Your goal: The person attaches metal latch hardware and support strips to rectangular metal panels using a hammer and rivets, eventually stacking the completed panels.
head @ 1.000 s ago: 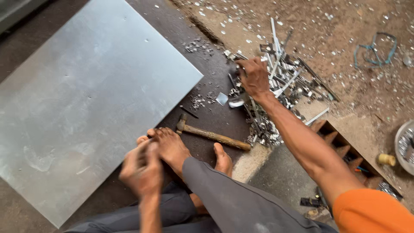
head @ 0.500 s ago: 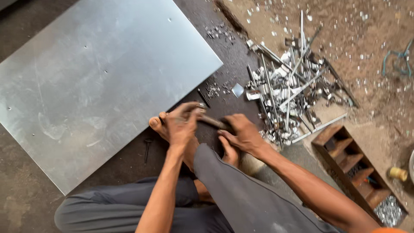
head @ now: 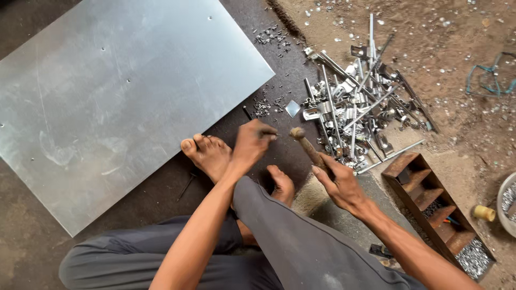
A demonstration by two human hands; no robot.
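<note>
I sit on the ground with both bare feet in front of me. My left hand [head: 251, 144] hovers above my left foot [head: 208, 153], its fingertips pinched on a small dark piece that is too small to identify. My right hand [head: 337, 185] grips the wooden handle of a hammer [head: 305, 144]. The hammer's head is lifted just to the right of my left fingertips. A large galvanized metal sheet [head: 123, 91] lies flat to the left, its near edge touching my left foot.
A pile of metal strips and brackets [head: 355, 107] lies to the right, with a small square plate [head: 292, 108] beside it. A wooden compartment box [head: 430, 198] holding small fasteners, a yellow spool [head: 484, 213] and a bowl [head: 508, 201] are at lower right. Blue wire [head: 489, 80] lies on the dirt.
My right hand left the scrap pile, came back and picked the hammer off the ground. My left hand moved right and now pinches a small piece next to the hammer head.
</note>
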